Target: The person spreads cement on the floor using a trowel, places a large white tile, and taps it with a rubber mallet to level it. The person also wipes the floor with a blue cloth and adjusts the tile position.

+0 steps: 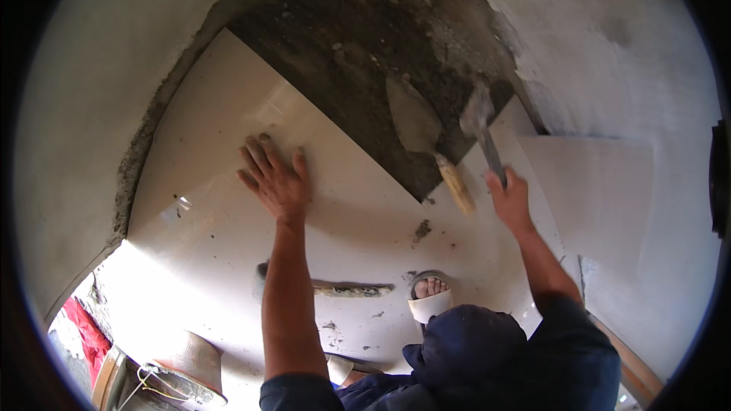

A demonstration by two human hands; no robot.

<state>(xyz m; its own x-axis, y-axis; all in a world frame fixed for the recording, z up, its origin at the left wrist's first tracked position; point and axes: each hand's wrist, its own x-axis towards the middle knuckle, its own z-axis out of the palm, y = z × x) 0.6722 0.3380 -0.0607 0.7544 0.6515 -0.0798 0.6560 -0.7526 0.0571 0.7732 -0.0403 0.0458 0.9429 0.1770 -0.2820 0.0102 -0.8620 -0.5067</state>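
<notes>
My left hand (279, 186) lies flat with spread fingers on a large pale floor tile (228, 91). In my right hand (510, 198) is a cement-smeared hand tool (475, 113) with a dark handle and a broad grey head; blur hides its exact kind. That head is over the bare dark ground (343, 68) by the tile corner at the right. Left of it rests a pointed trowel (413, 118), blade on the ground and yellowish handle reaching over the tile edge. Nearer me, a mallet (261, 274) with a dirty handle lies on the tiles.
Walls rise on the left (84, 122) and right (609, 53). A bucket (190, 369) with a wire handle stands at the lower left, near a red cloth (91, 339). My sandalled foot (430, 293) is on the tiles, beside bits of mortar (421, 230).
</notes>
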